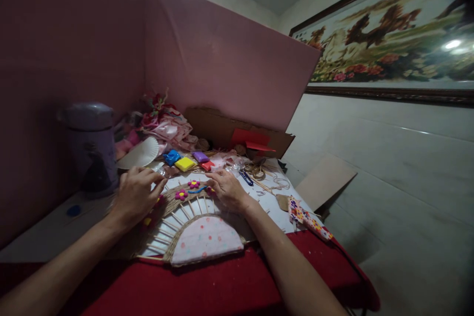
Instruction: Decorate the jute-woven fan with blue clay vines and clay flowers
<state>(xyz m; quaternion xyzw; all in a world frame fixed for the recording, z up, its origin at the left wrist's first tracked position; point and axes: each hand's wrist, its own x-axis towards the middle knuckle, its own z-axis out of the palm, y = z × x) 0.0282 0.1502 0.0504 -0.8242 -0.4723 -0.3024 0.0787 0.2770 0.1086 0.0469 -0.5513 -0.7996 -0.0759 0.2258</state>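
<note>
A fan-shaped craft (176, 222) of thin sticks and twine lies in front of me, with a dotted pale fabric half-circle (207, 239) at its base. Pink flowers (181, 194) with yellow centres sit on its twine band, and a wavy blue clay strip (197, 190) runs beside them. My right hand (231, 190) rests over the band's right side, its fingers closed at the strip's right end and partly covering a flower. Above the band's left side, my left hand (137, 195) has thumb and fingers drawn together; whatever is between them is too small to make out.
Blue (172, 157), yellow (184, 163) and purple clay packs (200, 157) lie behind the fan. A blue cutter (246, 177) and floral fabric (307, 219) are to the right. At left stand a lidded flask (92, 153) and a white paper plate (142, 153).
</note>
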